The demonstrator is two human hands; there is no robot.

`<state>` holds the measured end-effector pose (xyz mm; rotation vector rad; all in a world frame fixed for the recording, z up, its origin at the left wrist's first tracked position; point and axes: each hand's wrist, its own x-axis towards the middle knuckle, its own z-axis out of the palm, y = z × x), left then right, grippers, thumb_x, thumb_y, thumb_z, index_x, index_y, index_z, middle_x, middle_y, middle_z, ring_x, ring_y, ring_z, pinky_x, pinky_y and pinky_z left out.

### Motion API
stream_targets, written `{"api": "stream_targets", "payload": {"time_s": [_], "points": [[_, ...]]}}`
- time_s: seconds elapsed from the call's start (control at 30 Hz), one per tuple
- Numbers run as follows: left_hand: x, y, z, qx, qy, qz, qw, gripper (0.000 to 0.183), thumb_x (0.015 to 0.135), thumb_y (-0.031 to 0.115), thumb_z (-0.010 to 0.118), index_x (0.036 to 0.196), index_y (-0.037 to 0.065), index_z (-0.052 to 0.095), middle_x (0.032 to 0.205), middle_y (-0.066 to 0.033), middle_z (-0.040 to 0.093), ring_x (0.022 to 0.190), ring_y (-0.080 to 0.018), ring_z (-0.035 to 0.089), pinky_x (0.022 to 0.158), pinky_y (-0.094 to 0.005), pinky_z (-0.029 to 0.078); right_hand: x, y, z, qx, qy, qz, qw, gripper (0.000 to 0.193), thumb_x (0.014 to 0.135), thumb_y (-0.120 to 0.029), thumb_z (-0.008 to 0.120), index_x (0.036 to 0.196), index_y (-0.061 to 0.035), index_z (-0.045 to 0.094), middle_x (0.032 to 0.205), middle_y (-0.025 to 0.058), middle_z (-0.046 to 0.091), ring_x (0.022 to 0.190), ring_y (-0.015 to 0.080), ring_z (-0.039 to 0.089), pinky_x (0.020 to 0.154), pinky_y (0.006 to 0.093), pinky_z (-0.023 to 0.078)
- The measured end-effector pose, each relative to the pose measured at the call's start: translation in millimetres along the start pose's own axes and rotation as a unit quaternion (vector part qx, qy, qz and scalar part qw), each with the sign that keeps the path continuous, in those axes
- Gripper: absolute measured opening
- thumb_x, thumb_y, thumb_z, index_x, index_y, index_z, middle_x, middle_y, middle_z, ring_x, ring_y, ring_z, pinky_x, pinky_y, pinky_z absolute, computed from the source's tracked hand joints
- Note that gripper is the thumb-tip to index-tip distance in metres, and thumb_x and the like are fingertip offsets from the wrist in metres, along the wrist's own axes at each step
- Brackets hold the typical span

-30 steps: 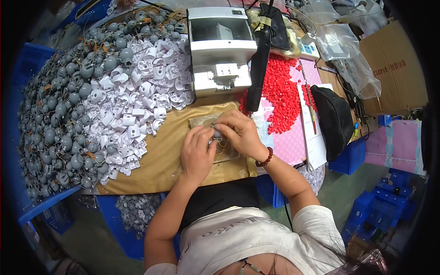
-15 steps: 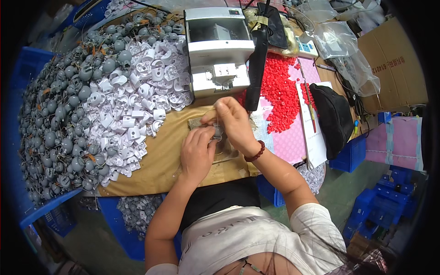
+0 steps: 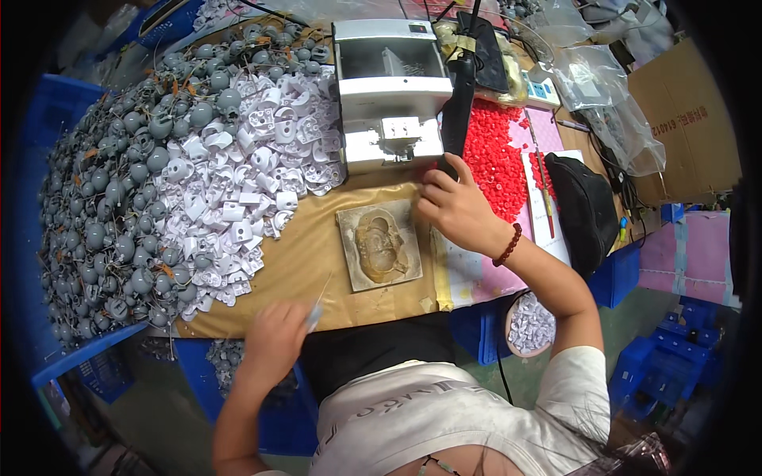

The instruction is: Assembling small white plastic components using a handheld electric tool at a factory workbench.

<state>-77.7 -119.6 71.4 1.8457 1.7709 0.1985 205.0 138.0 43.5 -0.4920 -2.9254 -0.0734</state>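
Observation:
My left hand (image 3: 276, 339) is over the front edge of the table, left of the block. Its fingers are closed on a small grey part (image 3: 314, 317) with a thin wire standing up from it. My right hand (image 3: 462, 208) is at the lower end of a long black tool-like object (image 3: 456, 123) beside the machine. Its fingers are curled, and what they hold, if anything, is hidden. Between the hands lies a square block (image 3: 349, 274) with a rounded, stained recess and nothing in it.
A silver-white machine (image 3: 389, 87) stands behind the block. Left are heaps of white plastic parts (image 3: 230, 190) and grey round wired parts (image 3: 115, 190). Right are small red caps (image 3: 492, 159), a black pouch (image 3: 583, 210) and a cardboard box (image 3: 683, 119). A round tub (image 3: 530, 324) stands below the table.
My hands have parted from over the block, uncovering it. The left went down and left with the small grey part; the right moved right, to the black object. The view has shifted slightly.

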Motion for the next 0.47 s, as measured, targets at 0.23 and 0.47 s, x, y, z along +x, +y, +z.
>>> {"api": "stream_targets", "payload": {"time_s": [0.23,0.47], "points": [[-61,-30,-26,0.033,-0.136,-0.093,0.986,0.025,0.081,0.015,0.072,0.102,0.005,0.064,0.092,-0.0158,0.064,0.091,-0.0387,0.061,0.079,-0.0483,0.049,0,-12,18,-0.074,-0.041,-0.038,0.996,0.010,0.078,-0.014,0.059,0.079,-0.0065,0.065,0.081,0.0066,0.059,0.097,0.0257,0.056,0.114,0.0578,0.028],[101,-24,-28,0.172,0.272,0.008,0.947,0.027,0.082,0.010,0.070,0.107,0.007,0.064,0.098,-0.0141,0.061,0.098,-0.0321,0.057,0.083,-0.0426,0.047,3,-14,24,-0.124,-0.076,-0.033,0.989,0.014,0.080,-0.015,0.058,0.080,-0.0038,0.067,0.083,0.0092,0.063,0.097,0.0270,0.056,0.114,0.0568,0.029]]}}
